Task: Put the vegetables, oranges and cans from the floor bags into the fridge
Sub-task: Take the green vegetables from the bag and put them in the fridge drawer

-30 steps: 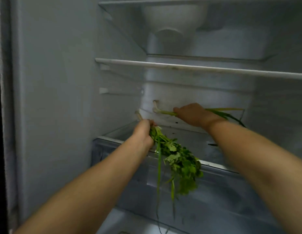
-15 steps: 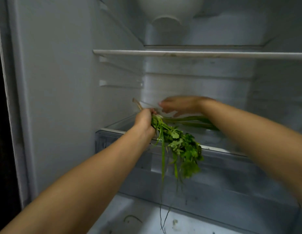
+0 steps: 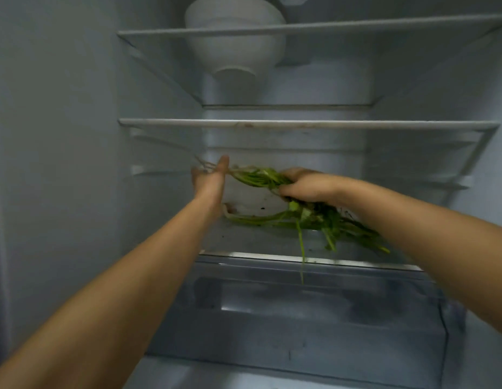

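Both my arms reach into the open fridge, above the lowest glass shelf [image 3: 261,255]. My right hand [image 3: 306,186] grips a bunch of leafy coriander [image 3: 255,176] round its middle, stems pointing left, leaves hanging under my wrist. My left hand [image 3: 211,178] is open with fingers straight, touching the root ends of that bunch. A second bunch, green onions [image 3: 261,219], lies flat on the shelf beneath, its white end to the left. One thin leaf dangles over the shelf's front edge.
A clear crisper drawer [image 3: 300,313] sits under the lowest shelf. Two more glass shelves are above, the middle shelf [image 3: 300,124] just over my hands. A white bowl [image 3: 235,43] stands on the top shelf. The fridge wall [image 3: 61,164] is on the left.
The coriander passed from my left hand to my right, which now grips it over the shelf. My left hand opened. The green onions now lie on the shelf.
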`<state>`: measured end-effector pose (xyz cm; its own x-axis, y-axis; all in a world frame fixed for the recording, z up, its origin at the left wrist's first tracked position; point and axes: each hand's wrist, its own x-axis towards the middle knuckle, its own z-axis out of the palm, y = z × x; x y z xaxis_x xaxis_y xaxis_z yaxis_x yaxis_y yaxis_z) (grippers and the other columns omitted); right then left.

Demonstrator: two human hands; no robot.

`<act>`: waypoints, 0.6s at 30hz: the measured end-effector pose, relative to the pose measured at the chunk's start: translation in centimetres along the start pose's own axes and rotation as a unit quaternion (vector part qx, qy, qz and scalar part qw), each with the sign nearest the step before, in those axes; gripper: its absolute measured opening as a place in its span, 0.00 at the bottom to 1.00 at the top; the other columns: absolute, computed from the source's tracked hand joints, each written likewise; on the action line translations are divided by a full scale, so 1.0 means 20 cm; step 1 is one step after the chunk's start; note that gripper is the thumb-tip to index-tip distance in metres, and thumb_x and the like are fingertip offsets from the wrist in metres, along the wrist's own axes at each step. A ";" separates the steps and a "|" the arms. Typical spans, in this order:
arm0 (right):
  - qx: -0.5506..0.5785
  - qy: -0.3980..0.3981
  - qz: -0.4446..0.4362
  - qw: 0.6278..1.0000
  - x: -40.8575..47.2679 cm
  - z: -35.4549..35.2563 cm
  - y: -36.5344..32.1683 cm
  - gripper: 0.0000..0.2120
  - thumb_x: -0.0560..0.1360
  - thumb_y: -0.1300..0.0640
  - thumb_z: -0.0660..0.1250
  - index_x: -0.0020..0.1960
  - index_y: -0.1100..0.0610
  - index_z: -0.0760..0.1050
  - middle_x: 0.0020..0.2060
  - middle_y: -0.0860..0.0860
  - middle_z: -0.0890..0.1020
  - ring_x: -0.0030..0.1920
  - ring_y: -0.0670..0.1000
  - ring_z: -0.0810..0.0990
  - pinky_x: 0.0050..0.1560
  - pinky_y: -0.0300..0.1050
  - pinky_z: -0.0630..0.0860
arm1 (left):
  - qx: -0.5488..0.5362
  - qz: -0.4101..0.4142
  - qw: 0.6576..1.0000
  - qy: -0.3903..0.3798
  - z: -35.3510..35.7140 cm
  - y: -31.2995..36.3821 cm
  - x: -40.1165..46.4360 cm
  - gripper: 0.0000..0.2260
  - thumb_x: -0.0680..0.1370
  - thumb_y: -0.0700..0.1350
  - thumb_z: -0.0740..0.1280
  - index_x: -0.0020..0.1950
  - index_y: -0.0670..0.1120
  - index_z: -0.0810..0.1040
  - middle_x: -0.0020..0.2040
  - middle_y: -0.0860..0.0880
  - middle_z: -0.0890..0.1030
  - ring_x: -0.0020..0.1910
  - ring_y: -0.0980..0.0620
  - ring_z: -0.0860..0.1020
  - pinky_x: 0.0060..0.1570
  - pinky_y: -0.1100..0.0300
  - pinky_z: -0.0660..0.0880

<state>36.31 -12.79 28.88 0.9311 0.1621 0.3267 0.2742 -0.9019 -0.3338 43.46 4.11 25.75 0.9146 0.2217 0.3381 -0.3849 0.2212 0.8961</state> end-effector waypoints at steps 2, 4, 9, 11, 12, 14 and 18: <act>-0.134 -0.010 -0.014 0.991 0.04 -0.05 0.04 0.07 0.79 0.51 0.59 0.55 0.52 0.70 0.44 0.53 0.78 0.40 0.51 0.75 0.39 0.41 0.71 | 0.218 0.225 0.950 0.008 -0.05 -0.02 0.02 0.41 0.73 0.56 0.70 0.77 0.45 0.52 0.77 0.44 0.56 0.76 0.46 0.56 0.74 0.52 0.56; -0.255 -0.016 -0.042 0.966 0.07 -0.05 0.05 0.12 0.79 0.51 0.58 0.62 0.53 0.68 0.54 0.56 0.78 0.47 0.54 0.75 0.45 0.44 0.70 | 0.480 0.429 0.759 -0.091 -0.05 -0.03 -0.02 0.43 0.72 0.57 0.70 0.78 0.47 0.49 0.78 0.45 0.50 0.78 0.46 0.48 0.76 0.46 0.48; -0.307 0.050 -0.147 0.939 0.15 0.03 0.06 0.21 0.79 0.51 0.59 0.70 0.49 0.62 0.61 0.52 0.76 0.53 0.54 0.76 0.46 0.44 0.68 | 0.555 0.272 0.742 -0.260 0.07 -0.01 -0.02 0.26 0.76 0.52 0.67 0.71 0.47 0.65 0.62 0.43 0.76 0.62 0.44 0.75 0.64 0.50 0.69; -0.306 0.040 -0.137 0.941 0.19 0.01 0.12 0.17 0.77 0.50 0.62 0.64 0.50 0.66 0.52 0.51 0.78 0.45 0.51 0.75 0.41 0.44 0.69 | 0.546 0.217 0.757 -0.287 0.09 -0.01 0.02 0.13 0.78 0.50 0.65 0.58 0.45 0.74 0.46 0.46 0.79 0.44 0.47 0.78 0.45 0.55 0.75; -0.295 0.017 -0.116 0.948 0.21 -0.01 0.16 0.14 0.76 0.51 0.63 0.61 0.51 0.69 0.48 0.51 0.78 0.43 0.50 0.74 0.38 0.43 0.69 | 0.586 0.244 0.717 -0.287 0.09 -0.02 0.05 0.11 0.78 0.50 0.64 0.56 0.45 0.74 0.46 0.46 0.78 0.43 0.48 0.77 0.42 0.56 0.73; -0.245 -0.026 -0.082 0.966 0.25 -0.03 0.23 0.09 0.76 0.53 0.64 0.54 0.54 0.72 0.43 0.50 0.77 0.40 0.49 0.74 0.36 0.39 0.69 | 0.640 0.309 0.645 -0.281 0.11 -0.05 0.11 0.11 0.79 0.51 0.62 0.56 0.46 0.72 0.51 0.43 0.78 0.47 0.45 0.76 0.43 0.56 0.70; -0.175 -0.067 -0.055 0.981 0.36 0.02 0.33 0.17 0.76 0.48 0.66 0.61 0.54 0.71 0.51 0.49 0.75 0.48 0.49 0.74 0.41 0.37 0.69 | 0.661 0.313 0.607 -0.310 0.15 -0.18 0.28 0.14 0.80 0.53 0.60 0.61 0.46 0.70 0.58 0.43 0.78 0.56 0.43 0.77 0.46 0.56 0.70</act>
<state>45.04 -17.43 28.62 0.9305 0.2953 0.2165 0.2964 -0.9547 0.0282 50.30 1.65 25.36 0.6693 -0.6217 0.4070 -0.6204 -0.7690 -0.1544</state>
